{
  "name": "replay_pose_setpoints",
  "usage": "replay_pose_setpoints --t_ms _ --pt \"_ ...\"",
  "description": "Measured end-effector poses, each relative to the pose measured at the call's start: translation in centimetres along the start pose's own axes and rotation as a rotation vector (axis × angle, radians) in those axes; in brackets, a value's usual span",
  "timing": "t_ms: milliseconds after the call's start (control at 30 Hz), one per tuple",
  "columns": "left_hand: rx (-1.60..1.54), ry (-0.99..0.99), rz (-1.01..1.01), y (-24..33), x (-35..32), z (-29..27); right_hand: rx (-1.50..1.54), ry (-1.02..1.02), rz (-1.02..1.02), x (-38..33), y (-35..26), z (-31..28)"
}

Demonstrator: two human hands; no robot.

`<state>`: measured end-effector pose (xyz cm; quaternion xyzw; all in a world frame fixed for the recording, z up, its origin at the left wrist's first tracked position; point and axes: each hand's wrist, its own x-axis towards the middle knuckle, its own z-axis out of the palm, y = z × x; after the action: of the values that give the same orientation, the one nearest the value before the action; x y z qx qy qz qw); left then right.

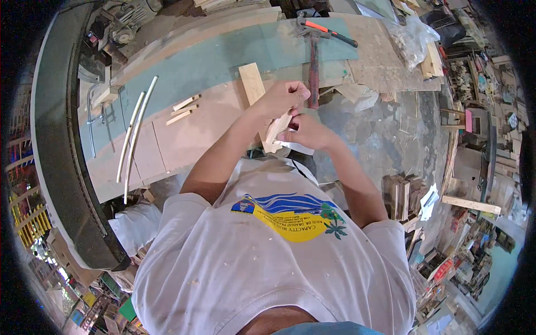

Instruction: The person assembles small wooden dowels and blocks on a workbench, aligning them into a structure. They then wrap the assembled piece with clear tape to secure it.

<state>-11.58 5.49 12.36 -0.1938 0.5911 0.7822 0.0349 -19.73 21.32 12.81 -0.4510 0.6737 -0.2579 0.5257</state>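
Observation:
My right hand point(310, 132) is closed around a short, pale piece of wood point(276, 132) with a shaped lower end, close in front of my shirt. Just above it, my left hand point(283, 99) is curled with its fingertips pressed together by the upper end of that piece. Whatever those fingertips pinch is too small or hidden to make out. A longer flat wooden board point(252, 81) lies under my left wrist, sticking out beyond it at the far side. Something white point(298, 147) shows below my right hand, partly covered.
Two hammers lie at the far side, one with an orange and black handle point(329, 33), one dark red point(314, 78). Short wooden sticks point(182, 109) and two long curved strips point(135, 137) rest on the bench point(206, 134) at left. A clear plastic bag point(414, 42) sits far right.

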Motion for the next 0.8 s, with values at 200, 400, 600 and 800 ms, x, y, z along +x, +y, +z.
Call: replay_pose_setpoints --t_ms 200,400,600,800 --pt "-0.263 0.006 0.202 -2.0 1.1 -0.2 0.086 -0.002 -0.099 0.7 1.3 -0.2" --pt "0.891 0.483 0.235 1.5 -1.5 2.5 0.092 0.225 0.023 2.8 4.1 0.2" --pt "1.009 0.442 0.068 1.8 -0.3 0.2 -0.186 0.167 0.001 2.2 -1.7 0.1" --pt "0.385 0.246 0.022 -0.6 0.7 -1.8 -0.115 0.131 -0.006 1.3 -1.0 -0.5"
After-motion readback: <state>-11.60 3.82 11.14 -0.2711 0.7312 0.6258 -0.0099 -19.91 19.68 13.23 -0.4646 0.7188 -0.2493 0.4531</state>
